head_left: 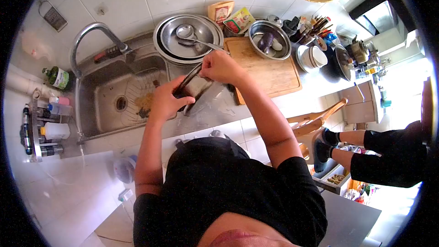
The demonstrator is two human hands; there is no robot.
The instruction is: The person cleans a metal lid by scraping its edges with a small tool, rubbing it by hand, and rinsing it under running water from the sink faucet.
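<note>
Above the counter's front part, just right of the sink, both of my hands hold a flat, dark-edged thing with a pale grey face (197,87); its kind I cannot make out. My left hand (166,99) grips its left side, the thumb lying across the lower edge. At its upper right end, the fingers of my right hand (220,67) are closed in a pinch. Right behind the hands sit stacked metal bowls (168,48) with a ladle (185,32) in the top one. A wooden cutting board (270,75) lies to the right of my right hand.
The steel sink (103,87) with its curved faucet (75,48) is on the left. A metal bowl (286,48) holding an eggplant (266,42) rests by the board's back edge. White bowls (315,58) stand farther right. Another person's legs (347,155) show at right.
</note>
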